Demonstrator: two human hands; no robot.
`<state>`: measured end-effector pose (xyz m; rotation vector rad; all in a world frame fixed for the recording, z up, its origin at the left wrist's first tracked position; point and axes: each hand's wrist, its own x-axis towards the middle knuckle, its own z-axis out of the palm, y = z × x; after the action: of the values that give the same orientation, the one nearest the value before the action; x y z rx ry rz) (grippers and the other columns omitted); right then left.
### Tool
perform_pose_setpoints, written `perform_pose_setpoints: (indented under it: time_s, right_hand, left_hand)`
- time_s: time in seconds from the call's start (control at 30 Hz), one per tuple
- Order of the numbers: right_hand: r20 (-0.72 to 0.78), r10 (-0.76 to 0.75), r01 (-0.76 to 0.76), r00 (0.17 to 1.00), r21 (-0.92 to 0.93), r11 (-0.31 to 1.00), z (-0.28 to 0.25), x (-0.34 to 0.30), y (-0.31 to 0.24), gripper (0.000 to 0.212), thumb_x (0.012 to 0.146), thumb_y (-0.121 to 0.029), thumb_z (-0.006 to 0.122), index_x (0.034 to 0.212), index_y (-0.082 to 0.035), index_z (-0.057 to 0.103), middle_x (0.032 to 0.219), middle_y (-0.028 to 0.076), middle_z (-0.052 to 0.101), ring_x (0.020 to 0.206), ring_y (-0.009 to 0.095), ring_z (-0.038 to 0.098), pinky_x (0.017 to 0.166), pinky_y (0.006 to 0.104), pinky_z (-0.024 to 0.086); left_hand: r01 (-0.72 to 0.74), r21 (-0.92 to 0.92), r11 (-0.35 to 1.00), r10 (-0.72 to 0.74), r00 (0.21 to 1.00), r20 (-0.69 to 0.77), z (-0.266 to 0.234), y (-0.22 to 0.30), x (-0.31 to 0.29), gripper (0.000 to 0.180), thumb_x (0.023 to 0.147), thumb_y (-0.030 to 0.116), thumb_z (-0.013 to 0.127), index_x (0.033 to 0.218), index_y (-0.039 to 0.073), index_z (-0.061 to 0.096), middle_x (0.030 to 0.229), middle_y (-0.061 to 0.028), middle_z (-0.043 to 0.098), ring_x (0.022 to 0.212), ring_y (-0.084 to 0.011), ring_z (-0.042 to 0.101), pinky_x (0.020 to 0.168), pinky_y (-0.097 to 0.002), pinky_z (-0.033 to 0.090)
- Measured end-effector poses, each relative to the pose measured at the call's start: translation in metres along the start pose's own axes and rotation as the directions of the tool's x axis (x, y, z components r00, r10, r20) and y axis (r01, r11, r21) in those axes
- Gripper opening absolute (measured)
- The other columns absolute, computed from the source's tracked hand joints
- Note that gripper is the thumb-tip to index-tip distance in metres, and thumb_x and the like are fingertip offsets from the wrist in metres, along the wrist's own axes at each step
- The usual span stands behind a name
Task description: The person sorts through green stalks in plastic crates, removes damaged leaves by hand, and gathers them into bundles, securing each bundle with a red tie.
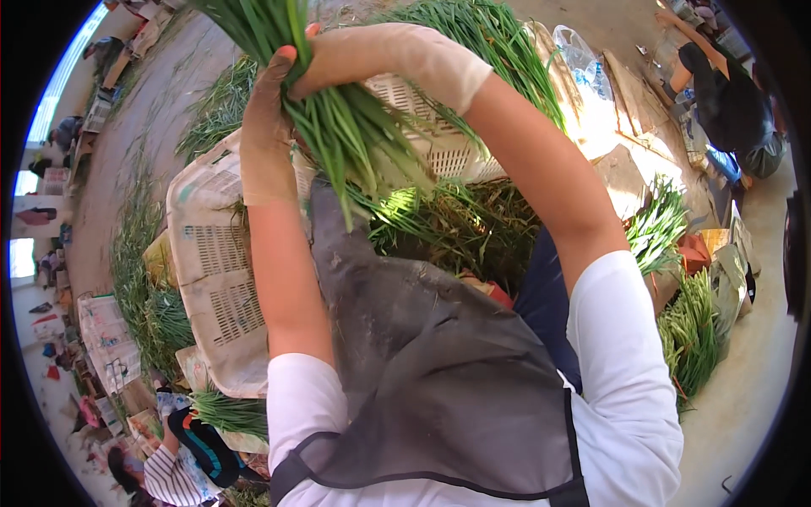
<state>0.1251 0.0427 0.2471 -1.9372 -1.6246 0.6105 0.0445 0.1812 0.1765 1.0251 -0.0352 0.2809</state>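
Note:
A bunch of long green chives [359, 135] is raised at the upper left, its loose ends fanning down toward my apron. My left hand [269, 127], in a thin, soiled glove, is closed around the bunch from the left, thumb up. From the right, my right hand [359, 57] wraps round the same bunch, its pale glove reaching past the wrist. Both arms are stretched forward. Below the bunch, loose chive trimmings [460, 224] lie heaped in front of my lap. The dark apron [439, 363] covers my body.
A white slotted plastic crate [221, 291] tilts at my left; another crate [463, 162] stands ahead under piled chives [486, 42]. Green bundles [693, 334] lie at the right. A clear bag of bottles [583, 72] stands far right. People [731, 106] sit right and lower left.

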Motion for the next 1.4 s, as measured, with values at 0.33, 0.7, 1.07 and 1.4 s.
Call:
perform_pose_setpoints:
  time_s: [0.33,0.7,1.07,1.4]
  right_hand:
    - [-0.027,0.01,0.016,1.0,0.811,0.585,0.084,-0.088,-0.012,0.052,0.096,-0.043,0.032,0.139,-0.013,0.037,0.125,0.013,0.053,0.111,0.019,0.053,0.099,0.0304,0.039]
    - [0.161,0.443,-0.471,0.882,0.321,0.822,0.105,-0.201,0.013,0.036,0.093,-0.037,0.05,0.102,-0.006,0.066,0.066,-0.005,0.051,0.056,0.005,0.042,0.05,0.0211,0.037]
    - [-0.585,-0.139,0.14,0.799,-0.044,0.989,0.017,-0.152,0.026,0.03,0.084,-0.018,0.05,0.11,-0.01,0.062,0.103,0.005,0.065,0.065,0.014,0.054,0.056,0.0227,0.045]
    - [0.119,0.14,-0.14,0.983,-0.016,0.99,0.157,-0.1,-0.054,0.054,0.092,-0.046,0.044,0.119,-0.001,0.055,0.108,0.018,0.063,0.098,0.031,0.06,0.089,0.0371,0.046]
  left_hand:
    - [-0.503,-0.226,0.834,0.361,0.808,-0.466,0.033,0.053,-0.133,0.018,0.086,0.018,0.056,0.074,0.005,0.056,0.072,-0.0081,0.062,0.073,-0.0188,0.059,0.084,-0.0316,0.048]
    - [-0.555,-0.274,0.785,0.435,0.809,-0.394,-0.061,0.063,-0.228,0.023,0.085,0.021,0.06,0.098,0.002,0.057,0.086,-0.0031,0.064,0.083,-0.016,0.059,0.088,-0.0322,0.046]
    - [-0.667,-0.331,0.668,0.526,0.737,-0.424,-0.042,0.025,-0.253,0.051,0.088,0.035,0.057,0.126,0.005,0.046,0.097,0.0042,0.063,0.127,-0.0297,0.04,0.11,-0.0517,0.028]
    - [-0.315,-0.782,0.538,0.35,0.927,-0.132,-0.039,-0.013,-0.244,0.047,0.091,0.035,0.053,0.131,0.012,0.042,0.099,0.0011,0.061,0.113,-0.0269,0.047,0.1,-0.0572,0.034]
